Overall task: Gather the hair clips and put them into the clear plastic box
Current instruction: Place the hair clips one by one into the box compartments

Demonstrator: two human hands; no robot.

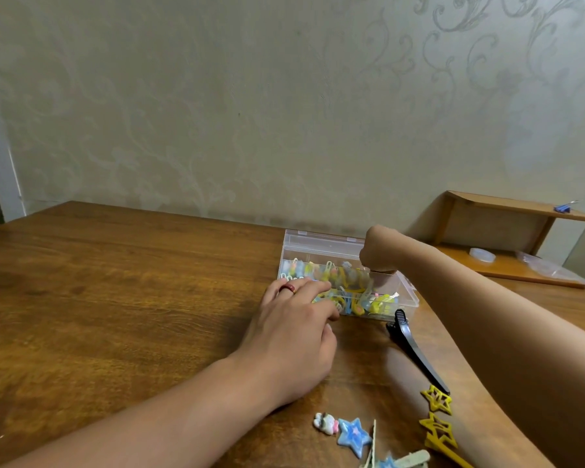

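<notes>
Brown wood desk (115, 292) against patterned wallpaper; clear plastic box (321, 248) of hair clips (335, 282) near far edge. Left hand (294, 336) rests relaxed beside box; right hand (379, 251) reaches inside, grip can't tell.

1. My left hand (293, 336) lies palm down on the tabletop, well in from the left edge, with the bare forearm running back to the bottom left corner of the view.
2. Its fingers (313, 290) are spread and only loosely bent, pointing toward the far edge. I see a red ring (287, 288) on one of them.
3. My right hand (379, 253) is raised, farther off than the left, and bent sharply down at the wrist so the back of the hand faces me.
4. Its fingers point down and are hidden behind the hand; I cannot tell what they do.
5. The right forearm comes in bare from the lower right.
</notes>
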